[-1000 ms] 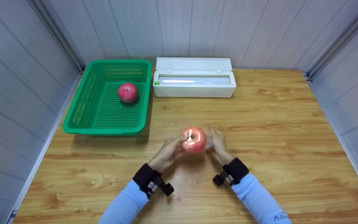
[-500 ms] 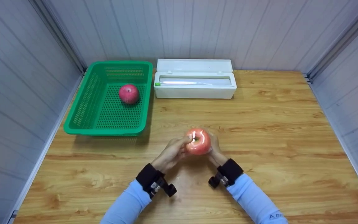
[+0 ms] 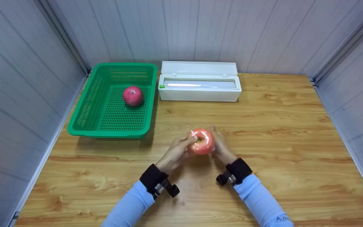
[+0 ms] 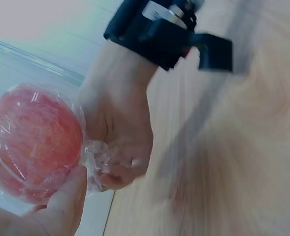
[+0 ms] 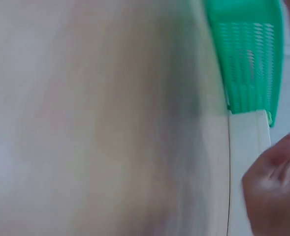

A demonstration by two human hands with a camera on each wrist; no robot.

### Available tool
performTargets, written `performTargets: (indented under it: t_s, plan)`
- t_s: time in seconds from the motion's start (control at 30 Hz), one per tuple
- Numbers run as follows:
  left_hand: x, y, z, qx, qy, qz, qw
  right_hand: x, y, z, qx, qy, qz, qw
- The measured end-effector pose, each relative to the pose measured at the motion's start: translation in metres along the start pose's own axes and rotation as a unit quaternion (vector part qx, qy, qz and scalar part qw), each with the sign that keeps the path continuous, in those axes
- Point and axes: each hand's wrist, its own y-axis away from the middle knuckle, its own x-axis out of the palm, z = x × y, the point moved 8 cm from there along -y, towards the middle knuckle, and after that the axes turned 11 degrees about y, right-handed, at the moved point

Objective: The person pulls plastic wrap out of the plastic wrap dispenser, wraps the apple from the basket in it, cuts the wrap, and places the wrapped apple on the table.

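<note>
My left hand (image 3: 179, 150) grips an apple (image 3: 202, 142), pale red and wrapped in shiny clear cling film, its thumb near the stem hollow. In the left wrist view the film is drawn together into a crumpled tail (image 4: 95, 160) at the apple's side. My right hand (image 4: 122, 130) pinches that tail between curled fingers and thumb. Seen from the head, the right hand is right beside the apple, with part of its fingers hidden behind it. Both hands are above the wooden table (image 3: 273, 138).
At the back left stands a green plastic basket (image 3: 71, 129) with a darker red apple (image 3: 133, 96) inside. Beside it, a white cling film box (image 3: 199, 96) has its lid up, showing the roll and a green slider (image 3: 162, 86). Panel walls enclose the table.
The wrapped apple has moved slightly to the right with my left hand. My right hand has shifted round beside it, and the film tail that stuck out at the right is now mostly hidden.
</note>
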Motion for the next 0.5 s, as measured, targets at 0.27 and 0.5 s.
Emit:
performTargets:
  t_s: [0.27, 0.5]
  plan:
    - [-0.011, -0.006, -0.003, 0.026, -0.017, -0.051, 0.9982, -0.008, 0.018, 0.000, 0.053, -0.108, -0.032, 0.992]
    - [-0.010, -0.010, -0.007, 0.046, -0.070, -0.065, 0.9943, 0.001, 0.030, 0.002, 0.052, -0.155, -0.009, 0.987]
